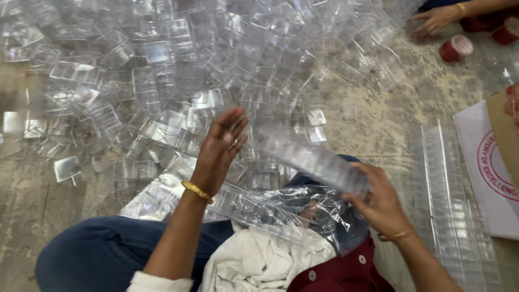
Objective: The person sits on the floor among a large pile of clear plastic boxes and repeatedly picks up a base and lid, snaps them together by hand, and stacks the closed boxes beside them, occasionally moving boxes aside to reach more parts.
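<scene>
Hands two, right [381,203] gripping one clear box stack [311,157], left [219,148] spread open, empty, boxes uncountable.

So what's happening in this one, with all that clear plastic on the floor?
A person sits on the floor before a big heap of clear plastic boxes. Their right hand grips a long nested stack of boxes held over the lap, while the left hand is raised, open, beside the stack's far end. Finished stacked rows lie on the right. Another person's hand rests near a red tape roll.
</scene>
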### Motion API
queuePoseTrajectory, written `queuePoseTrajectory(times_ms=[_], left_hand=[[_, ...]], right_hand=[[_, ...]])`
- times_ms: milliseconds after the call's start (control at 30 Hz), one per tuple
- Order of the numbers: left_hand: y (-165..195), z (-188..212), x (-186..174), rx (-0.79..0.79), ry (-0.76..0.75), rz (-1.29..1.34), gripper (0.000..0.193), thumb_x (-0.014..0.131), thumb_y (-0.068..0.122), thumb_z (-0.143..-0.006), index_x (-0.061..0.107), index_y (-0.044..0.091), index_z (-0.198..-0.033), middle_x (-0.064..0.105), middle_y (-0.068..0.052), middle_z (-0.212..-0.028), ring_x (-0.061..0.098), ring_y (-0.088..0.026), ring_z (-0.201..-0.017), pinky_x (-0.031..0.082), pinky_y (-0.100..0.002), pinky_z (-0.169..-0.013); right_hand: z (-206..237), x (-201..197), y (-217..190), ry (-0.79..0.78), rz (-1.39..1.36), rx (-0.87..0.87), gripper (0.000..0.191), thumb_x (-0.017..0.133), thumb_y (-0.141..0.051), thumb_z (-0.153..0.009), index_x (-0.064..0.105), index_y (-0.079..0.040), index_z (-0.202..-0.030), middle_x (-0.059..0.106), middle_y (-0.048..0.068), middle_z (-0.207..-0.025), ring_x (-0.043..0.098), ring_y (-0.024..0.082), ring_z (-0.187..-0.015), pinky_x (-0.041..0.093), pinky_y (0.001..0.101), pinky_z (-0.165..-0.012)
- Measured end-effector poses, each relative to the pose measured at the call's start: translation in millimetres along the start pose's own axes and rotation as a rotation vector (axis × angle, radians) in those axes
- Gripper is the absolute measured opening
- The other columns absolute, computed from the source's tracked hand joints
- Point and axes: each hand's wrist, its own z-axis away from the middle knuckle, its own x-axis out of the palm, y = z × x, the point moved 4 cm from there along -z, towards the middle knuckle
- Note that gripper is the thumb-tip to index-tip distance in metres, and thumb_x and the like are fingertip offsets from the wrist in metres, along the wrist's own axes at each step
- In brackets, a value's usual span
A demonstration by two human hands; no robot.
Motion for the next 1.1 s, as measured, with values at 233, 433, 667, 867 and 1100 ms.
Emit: queuePoseTrajectory(times_ms=[233,433,667,867,1100], left_hand=[[-85.3,21.5,172.2,0.22,-0.257,-0.66,0.028,0.084,0.023,-0.087,0.065,0.011,-0.103,0.057,-0.02,-0.133,0.061,-0.03,-0.123,0.057,-0.042,-0.1],[-131.9,21.3,200.6,-0.139,-0.636,-1.551,0.041,0.067,0.009,-0.085,0.073,0.018,-0.124,0.055,-0.022,-0.142,0.065,-0.037,-0.115,0.055,-0.043,-0.1],[-88.8,3.9,221.9,0.052,-0.677,-1.305,0.054,0.06,0.005,-0.086,0.058,0.006,-0.14,0.059,-0.02,-0.14,0.068,-0.036,-0.112,0.056,-0.044,-0.093],[-72.8,30.4,282.6,0.138,-0.678,-1.281,0.037,0.061,0.002,-0.086,0.07,0.005,-0.122,0.065,-0.017,-0.136,0.071,-0.038,-0.104,0.057,-0.047,-0.089],[-21.6,4.1,240.1,-0.194,-0.307,-1.706,0.019,0.069,0.004,-0.081,0.074,-0.006,-0.096,0.034,-0.039,-0.151,0.067,-0.045,-0.101,0.059,-0.05,-0.081]], right_hand=[[61.4,-82.4,78.7,0.215,-0.206,0.023,0.075,0.076,-0.007,-0.076,0.047,-0.008,-0.144,0.044,0.007,-0.144,0.045,0.02,-0.138,0.052,0.0388,-0.096],[124.3,-132.1,165.4,0.045,0.18,0.19,0.074,0.084,-0.015,-0.074,0.054,-0.016,-0.141,0.048,0.007,-0.144,0.052,0.024,-0.133,0.057,0.0424,-0.095],[130.2,-100.5,170.8,0.096,0.335,-0.028,0.08,0.086,-0.021,-0.067,0.059,-0.017,-0.142,0.056,0.009,-0.135,0.062,0.026,-0.123,0.061,0.0397,-0.094],[105.7,-69.5,96.8,0.15,0.175,-0.259,0.075,0.083,-0.012,-0.064,0.059,-0.016,-0.135,0.058,0.013,-0.128,0.065,0.025,-0.114,0.065,0.034,-0.083],[100.3,-75.2,94.1,0.173,0.148,-0.114,0.079,0.085,-0.012,-0.062,0.059,-0.015,-0.137,0.057,0.014,-0.134,0.061,0.028,-0.123,0.064,0.038,-0.084]])
